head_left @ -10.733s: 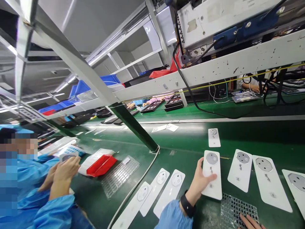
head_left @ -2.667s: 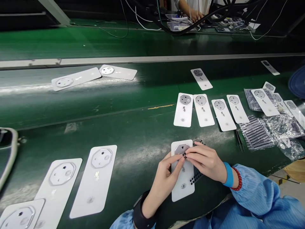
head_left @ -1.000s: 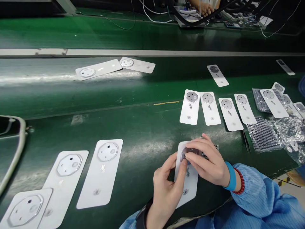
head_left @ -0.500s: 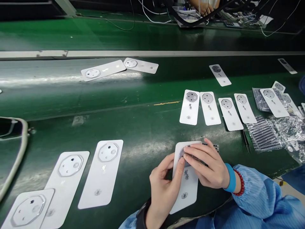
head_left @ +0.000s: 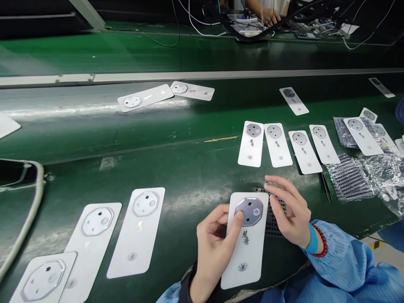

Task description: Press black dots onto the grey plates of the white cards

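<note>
While the left hand (head_left: 212, 248) presses a white card's (head_left: 243, 261) octagonal plate (head_left: 251, 211), right hand (head_left: 288, 212) open beside its edge

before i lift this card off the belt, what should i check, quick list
Octagonal metal plate sits square in the top of the white card: ok.
Left hand: thumb rests on the plate's lower left edge, hiding that edge: not ok.
Right hand: raised beside the card, off the plate: ok.
Plate fully stuck down: cannot tell.
Black-dotted sheet: lies partly under the card's right edge, so it may catch: not ok.
Tweezers: lying free on the green belt, to the right: ok.
</note>
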`<state>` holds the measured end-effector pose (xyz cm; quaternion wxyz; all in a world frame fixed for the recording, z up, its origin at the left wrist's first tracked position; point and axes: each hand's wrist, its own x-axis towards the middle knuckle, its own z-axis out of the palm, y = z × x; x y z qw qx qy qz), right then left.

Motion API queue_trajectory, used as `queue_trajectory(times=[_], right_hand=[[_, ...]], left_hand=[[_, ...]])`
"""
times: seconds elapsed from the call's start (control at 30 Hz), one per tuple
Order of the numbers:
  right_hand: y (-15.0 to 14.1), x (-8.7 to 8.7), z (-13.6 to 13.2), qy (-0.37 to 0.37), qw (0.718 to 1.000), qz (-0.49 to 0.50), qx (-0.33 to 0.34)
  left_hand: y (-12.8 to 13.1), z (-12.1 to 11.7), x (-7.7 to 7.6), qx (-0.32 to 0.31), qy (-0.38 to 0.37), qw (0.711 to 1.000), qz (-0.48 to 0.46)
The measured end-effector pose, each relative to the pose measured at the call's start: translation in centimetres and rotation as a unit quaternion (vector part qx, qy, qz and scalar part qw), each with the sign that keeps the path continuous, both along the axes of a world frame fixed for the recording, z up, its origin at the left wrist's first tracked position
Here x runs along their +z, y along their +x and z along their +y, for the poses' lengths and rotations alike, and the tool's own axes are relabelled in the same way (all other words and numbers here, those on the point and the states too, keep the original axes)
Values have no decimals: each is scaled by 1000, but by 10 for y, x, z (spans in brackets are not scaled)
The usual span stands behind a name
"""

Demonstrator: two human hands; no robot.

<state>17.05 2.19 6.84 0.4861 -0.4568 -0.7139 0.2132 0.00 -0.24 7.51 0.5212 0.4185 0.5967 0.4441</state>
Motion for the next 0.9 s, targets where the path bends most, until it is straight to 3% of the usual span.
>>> queue_trajectory(times=[0.13, 0.47, 0.6, 0.77, 0.9], right_hand=[[0, 3, 0, -55, 998, 18, 22], [-1, 0, -1, -68, 996, 41, 47], [-1, -3, 3, -95, 994, 50, 36], [-1, -4, 8, -116, 991, 55, 36], [9, -13, 3, -123, 991, 21, 41]], left_hand=[[-2, 3, -5, -6, -11, 999, -34], [0, 2, 3, 32, -43, 998, -21], [5, 2, 0, 58, -72, 995, -48], [1, 3, -6, 42, -94, 993, -54], [-21, 29, -7, 82, -63, 993, -51]])
